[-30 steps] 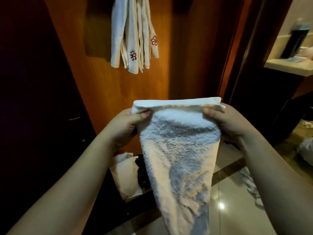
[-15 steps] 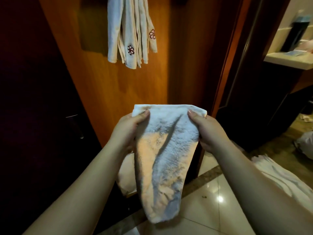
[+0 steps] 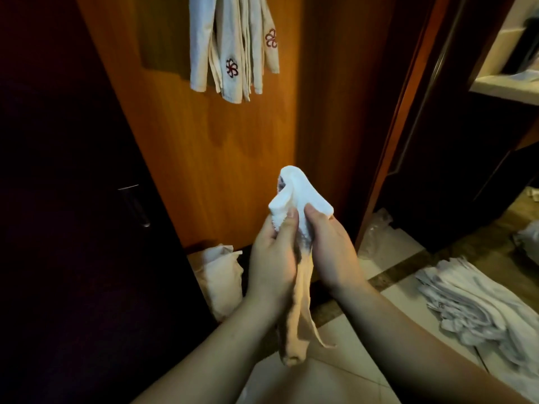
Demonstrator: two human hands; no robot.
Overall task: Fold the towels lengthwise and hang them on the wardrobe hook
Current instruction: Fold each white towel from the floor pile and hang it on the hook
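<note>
Room first: dim, warm light, w/ a wood wardrobe panel (image 3: 204, 158) dead ahead and a dark door (image 3: 73, 199) w/ a metal handle (image 3: 137, 205) to its left. Floor (image 3: 335, 374) is glossy pale tile w/ a dark border strip, prob. slick underfoot. Low on the right lies a pile (image 3: 478, 304) of white towels, loosely stacked; a small pale bag or cloth (image 3: 221, 275) sits at the foot of the panel, can't tell which. A counter edge (image 3: 504, 86) shows far right. Up top, hung towels (image 3: 233, 45) w/ red flower marks drape flat against the panel; the hook itself is out of frame. Centre: the towel (image 3: 297, 199) in hand, white terry, folded into a narrow strip, top end bunched above the thumbs and the tail dangling free between the wrists, clear of the floor. Left hand (image 3: 274, 258) grips it from the left, thumb pressed on the cloth; right hand (image 3: 329, 246) pinches it from the right, thumb beside the other. Handling, as a guess: light, soft, floppy, no stiffness, so the fold won't stay put unless pinched; not fragile, not slippery. Best hold is near the top fold w/ layers kept together, so the hanging end stays even when draped.
</note>
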